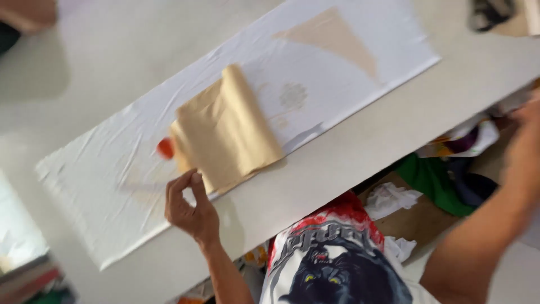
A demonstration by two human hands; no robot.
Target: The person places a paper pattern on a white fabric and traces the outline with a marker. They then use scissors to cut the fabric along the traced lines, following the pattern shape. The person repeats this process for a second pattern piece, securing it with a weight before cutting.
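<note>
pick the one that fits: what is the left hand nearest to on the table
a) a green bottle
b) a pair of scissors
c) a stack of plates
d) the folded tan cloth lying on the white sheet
d: the left hand hovers with curled fingers at the near edge of the folded tan cloth, which lies on the white sheet; whether they touch is not clear.

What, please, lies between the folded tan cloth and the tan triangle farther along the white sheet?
In the head view, only white sheet with a faint round motif lies between tan cloth and triangle.
</note>
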